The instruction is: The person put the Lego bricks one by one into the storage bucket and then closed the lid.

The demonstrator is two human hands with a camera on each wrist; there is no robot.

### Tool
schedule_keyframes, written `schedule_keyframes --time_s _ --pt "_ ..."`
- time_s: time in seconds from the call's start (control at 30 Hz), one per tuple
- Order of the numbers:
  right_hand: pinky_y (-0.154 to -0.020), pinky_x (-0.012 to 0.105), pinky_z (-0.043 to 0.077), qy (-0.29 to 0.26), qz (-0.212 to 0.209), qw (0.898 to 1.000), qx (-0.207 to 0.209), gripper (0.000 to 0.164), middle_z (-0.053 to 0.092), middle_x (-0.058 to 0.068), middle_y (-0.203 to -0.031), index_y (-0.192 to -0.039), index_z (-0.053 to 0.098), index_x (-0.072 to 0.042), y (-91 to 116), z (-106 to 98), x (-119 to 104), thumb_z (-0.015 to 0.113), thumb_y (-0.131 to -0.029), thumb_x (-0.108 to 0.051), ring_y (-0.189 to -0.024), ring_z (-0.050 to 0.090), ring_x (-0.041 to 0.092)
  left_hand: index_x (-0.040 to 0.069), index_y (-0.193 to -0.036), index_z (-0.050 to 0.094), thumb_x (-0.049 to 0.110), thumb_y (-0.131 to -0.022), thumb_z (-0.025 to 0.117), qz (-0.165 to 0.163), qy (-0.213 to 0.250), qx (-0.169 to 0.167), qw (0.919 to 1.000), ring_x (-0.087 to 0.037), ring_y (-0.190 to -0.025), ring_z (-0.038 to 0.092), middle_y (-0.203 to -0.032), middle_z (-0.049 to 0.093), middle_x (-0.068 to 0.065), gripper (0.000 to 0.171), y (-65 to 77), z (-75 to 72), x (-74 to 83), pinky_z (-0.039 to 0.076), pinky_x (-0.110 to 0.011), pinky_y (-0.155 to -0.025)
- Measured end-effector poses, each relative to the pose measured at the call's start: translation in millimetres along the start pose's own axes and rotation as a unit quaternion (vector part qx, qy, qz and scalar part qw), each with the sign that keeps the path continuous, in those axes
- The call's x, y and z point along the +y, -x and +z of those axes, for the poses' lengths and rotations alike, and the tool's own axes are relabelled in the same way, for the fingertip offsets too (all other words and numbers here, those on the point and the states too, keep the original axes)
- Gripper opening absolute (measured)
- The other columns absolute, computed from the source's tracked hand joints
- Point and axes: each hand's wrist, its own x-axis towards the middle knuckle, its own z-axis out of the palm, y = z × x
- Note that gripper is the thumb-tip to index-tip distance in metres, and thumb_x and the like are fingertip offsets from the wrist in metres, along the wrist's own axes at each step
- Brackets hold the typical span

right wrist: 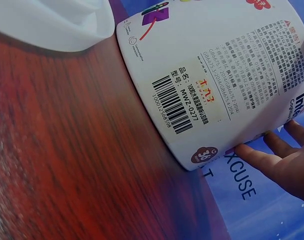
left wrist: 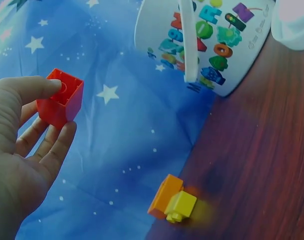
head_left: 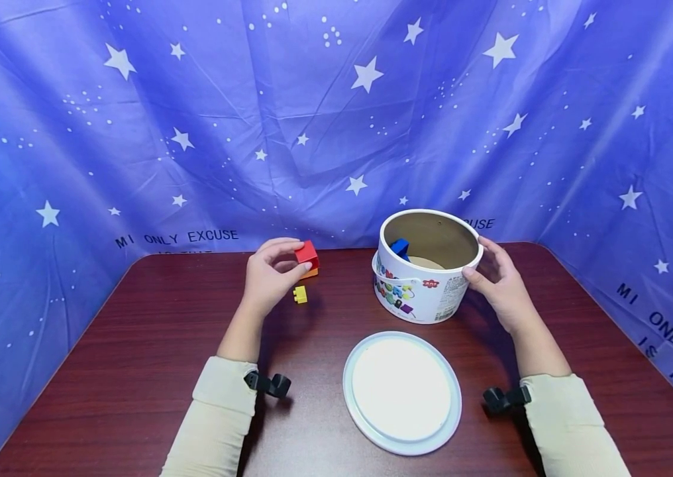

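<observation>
The left hand (head_left: 266,275), left of centre in the head view, has its thumb and fingertips clamped on a red block (left wrist: 57,111), which shows at the left of the left wrist view with the thumb at its hollow end and the fingers beneath. It should be light, stiff and hard to harm, a little slick like smooth plastic; the flat opposite sides look the best hold, clear of the open end. It is glossy and box-shaped, with a round tube inside the hollow. Near it lie an orange block (left wrist: 165,196) and a smaller yellow block (left wrist: 182,206) with studs, low centre in the left wrist view, likely just as light and best pinched by the sides. Right of centre in the head view, the right hand (head_left: 499,288) has its thumb and fingers spread apart, curved round the outside of a white bucket (head_left: 432,305) near the rim. The bucket looks thin-walled and fairly light, so the rim or wall suits a steadying hold; it carries colourful printing, and a blue piece (head_left: 400,249) lies inside. Below centre, a round white lid (head_left: 402,387) rests on the dark reddish table (head_left: 134,371).
</observation>
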Motion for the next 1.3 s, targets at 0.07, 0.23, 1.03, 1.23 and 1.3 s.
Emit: schedule_keyframes --time_s 0.07,0.23,1.03,1.23,1.3 --pt "-0.078 0.016 0.053 -0.001 -0.001 1.000 0.000 0.068 0.049 -0.004 -0.124 -0.151 0.027 -0.003 0 0 0 0.061 -0.093 0.001 -0.110 0.051 0.009 -0.014 -0.109 0.067 -0.011 -0.075 0.077 -0.002 0.010 -0.001 0.9999 -0.032 -0.099 0.064 -0.116 0.060 -0.025 0.035 0.0 1.3 1.9 0.053 -0.051 -0.086" --pt "-0.079 0.016 0.053 -0.004 -0.002 1.000 -0.001 0.067 0.049 -0.003 -0.125 -0.151 0.026 -0.002 0 0 -1 0.061 -0.093 0.001 -0.110 0.051 0.009 -0.016 -0.107 0.066 -0.016 -0.073 0.076 0.004 0.037 -0.006 0.9993 -0.033 -0.089 0.065 -0.114 0.060 -0.026 0.036 -0.4 3.3 4.3 0.053 -0.054 -0.085" --pt "-0.079 0.017 0.053 -0.005 0.001 1.000 0.003 0.068 0.043 0.015 -0.134 -0.151 0.027 -0.004 1 0 -1 0.062 -0.093 -0.001 -0.116 0.048 0.018 -0.008 -0.106 0.071 -0.008 -0.073 0.079 0.031 0.069 -0.053 0.9957 -0.030 -0.086 0.068 -0.115 0.062 -0.014 0.034 -0.8 26.5 -1.4 0.058 -0.037 -0.080" --pt "-0.080 0.017 0.053 -0.006 0.000 1.000 0.001 0.067 0.043 0.015 -0.134 -0.151 0.027 -0.004 1 0 -1 0.061 -0.093 0.000 -0.116 0.049 0.019 -0.006 -0.105 0.072 -0.009 -0.072 0.079 0.037 0.051 -0.074 0.9952 -0.030 -0.083 0.069 -0.115 0.062 -0.013 0.034 -2.2 43.5 -0.1 0.058 -0.039 -0.079" --pt "-0.079 0.017 0.053 -0.007 -0.002 1.000 -0.001 0.067 0.045 0.010 -0.131 -0.151 0.027 -0.003 0 0 -1 0.061 -0.093 0.000 -0.115 0.050 0.017 -0.006 -0.105 0.071 -0.008 -0.073 0.079 0.040 0.052 -0.079 0.9948 -0.030 -0.084 0.069 -0.114 0.062 -0.014 0.034 -2.5 49.2 -0.6 0.058 -0.039 -0.080"
